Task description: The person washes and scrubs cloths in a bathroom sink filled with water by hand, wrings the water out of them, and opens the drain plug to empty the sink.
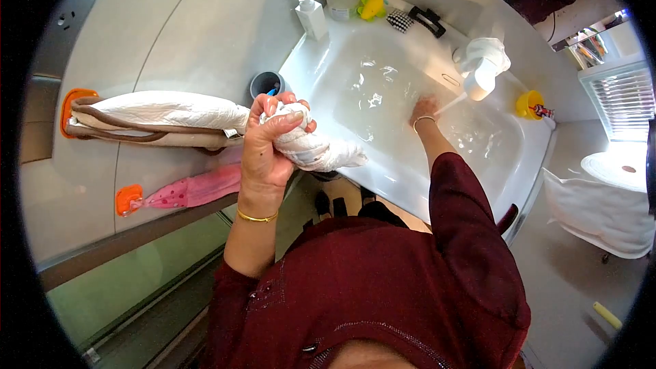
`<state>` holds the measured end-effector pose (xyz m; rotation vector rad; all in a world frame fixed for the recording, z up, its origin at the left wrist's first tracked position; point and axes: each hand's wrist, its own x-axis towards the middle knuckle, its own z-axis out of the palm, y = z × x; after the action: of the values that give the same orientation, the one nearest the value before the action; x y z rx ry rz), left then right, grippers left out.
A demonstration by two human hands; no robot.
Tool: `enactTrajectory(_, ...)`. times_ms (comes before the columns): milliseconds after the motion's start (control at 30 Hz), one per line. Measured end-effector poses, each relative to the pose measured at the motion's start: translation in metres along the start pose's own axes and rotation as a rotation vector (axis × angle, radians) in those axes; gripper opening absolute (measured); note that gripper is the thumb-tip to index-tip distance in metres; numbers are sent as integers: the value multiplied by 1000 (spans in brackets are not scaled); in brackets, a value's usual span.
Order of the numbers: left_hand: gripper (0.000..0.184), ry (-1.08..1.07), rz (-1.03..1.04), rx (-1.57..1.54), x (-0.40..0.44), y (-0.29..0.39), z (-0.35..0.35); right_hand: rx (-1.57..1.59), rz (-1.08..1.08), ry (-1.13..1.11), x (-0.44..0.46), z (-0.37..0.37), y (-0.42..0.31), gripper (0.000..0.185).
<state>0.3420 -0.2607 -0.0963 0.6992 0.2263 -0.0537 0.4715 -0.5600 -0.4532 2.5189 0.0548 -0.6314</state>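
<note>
My left hand (273,138) is closed around a twisted, wet white cloth (318,150), lifted beside the sink's left rim. The cloth's loose end points right, over the edge of the white sink (393,188). My right hand (425,107) reaches down into the basin, where clear water stands. A thin stream runs from the faucet (482,76), which has a white covering on top, and falls beside that hand. Water and blur hide the right fingers, so I cannot make out whether they hold anything.
Along the back rim stand a white pump bottle (311,17), a clear pump bottle (342,0), a yellow-green toy (372,7) and a black hair clip (427,22). A grey cup (268,85) is at the left. Towels (164,111) hang on the left wall; a yellow cup (530,104) sits right.
</note>
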Motion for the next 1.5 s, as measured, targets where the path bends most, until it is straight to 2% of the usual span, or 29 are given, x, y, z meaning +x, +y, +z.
enactTrajectory(67,31,-5,-4,-7,1,0,2,251,51,129,-39,-41,19,43)
enactTrajectory(167,31,-6,-9,9,2,0,2,125,-130,50,-26,-39,26,45)
enactTrajectory(233,31,-3,-1,13,3,-1,-1,159,-183,37,-26,-39,29,48)
enactTrajectory(367,31,-4,5,31,5,-3,-4,49,-356,60,-58,-59,43,58)
enactTrajectory(467,32,9,-10,27,6,-3,-1,36,-646,229,-46,-30,50,63)
enactTrajectory(567,32,-16,-21,25,8,-3,-2,-85,-742,236,-44,-24,55,58)
enactTrajectory(667,33,-13,-33,19,8,-3,-1,-33,-803,464,-39,-10,54,55)
enactTrajectory(700,33,-13,-38,22,8,-3,-1,-93,-787,354,-36,-6,53,53)
enactTrajectory(767,33,-15,-46,27,8,-4,-3,-211,-749,138,-53,-45,54,49)
enactTrajectory(867,33,-1,-52,28,8,-5,-5,-9,-632,111,-56,-35,57,49)
enactTrajectory(967,33,-14,-43,16,7,-5,-4,484,-193,255,-72,-22,45,48)
enactTrajectory(1067,32,-29,-41,0,8,-6,-4,537,51,293,-56,-13,30,46)
enactTrajectory(1167,32,-51,-46,0,7,-5,0,753,253,2,-50,-30,32,52)
enactTrajectory(1267,32,-63,-55,-16,6,-4,1,754,234,7,-30,-23,37,57)
enactTrajectory(1367,32,-48,-67,-15,5,-6,0,640,152,-95,-27,-33,44,60)
enactTrajectory(1500,33,-27,-67,9,4,-7,2,395,-91,-58,-29,-40,43,63)
